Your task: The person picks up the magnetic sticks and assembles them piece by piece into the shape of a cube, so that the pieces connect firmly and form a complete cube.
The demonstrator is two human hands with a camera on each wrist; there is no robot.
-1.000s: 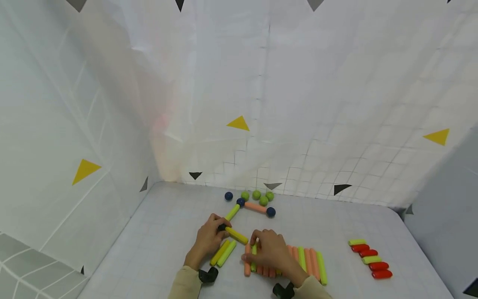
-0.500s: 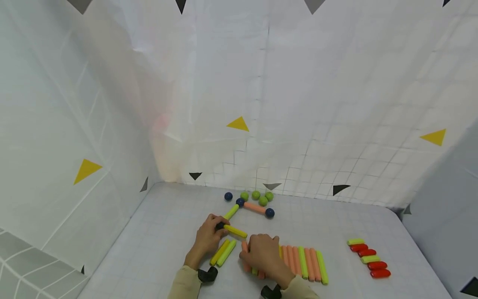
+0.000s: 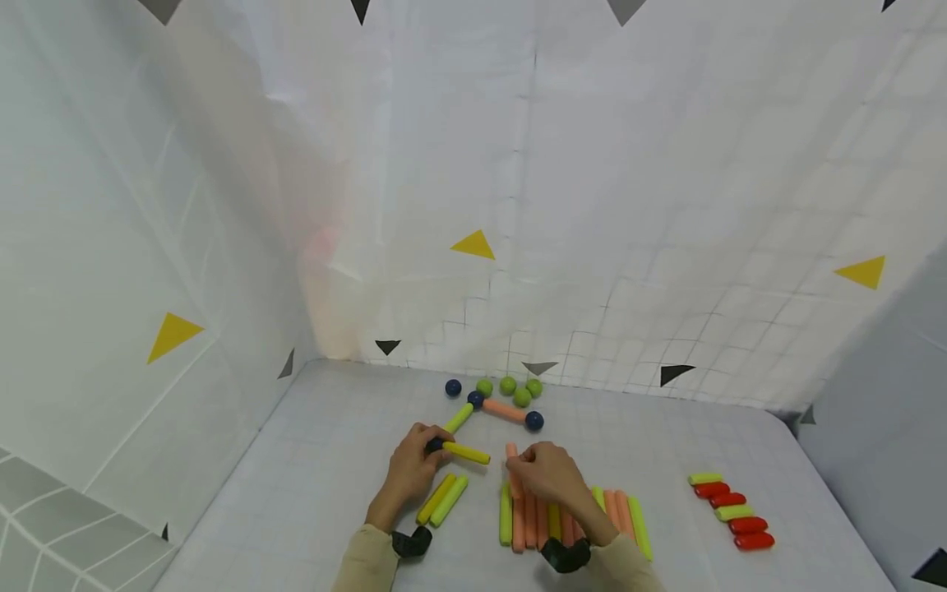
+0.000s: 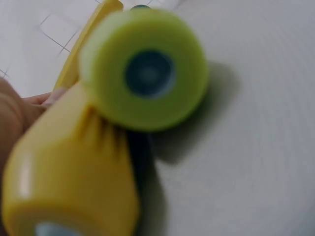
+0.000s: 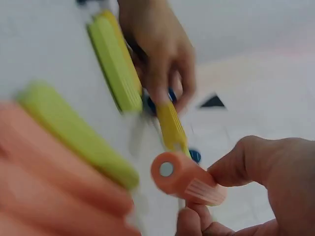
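Orange stick [image 5: 186,183]: pinched between thumb and fingers of the right hand [image 3: 551,473], seemingly lifted; in the head view its near end overlaps the stick row [image 3: 531,522].
Left hand [image 3: 414,460]: fingers around a dark ball [image 3: 434,445]; from it the yellow stick [image 3: 466,453] points past 3 o'clock, the lime stick [image 3: 460,418] to 1.
Pinch: best on the flank, both ends bare; the end disc [image 5: 166,169] looks magnetic, so a slow, straight approach should avoid a crooked snap.
Ball: wants firm steadying, lest the sticks swing.
Table [image 3: 629,444]: bare room at 1 to 3 o'clock from the right hand.
Tight sides: stick row at 4 to 6 o'clock, green balls [image 3: 507,384] at 11.
Far edge: just beyond those balls, meeting the backdrop [image 3: 577,288].
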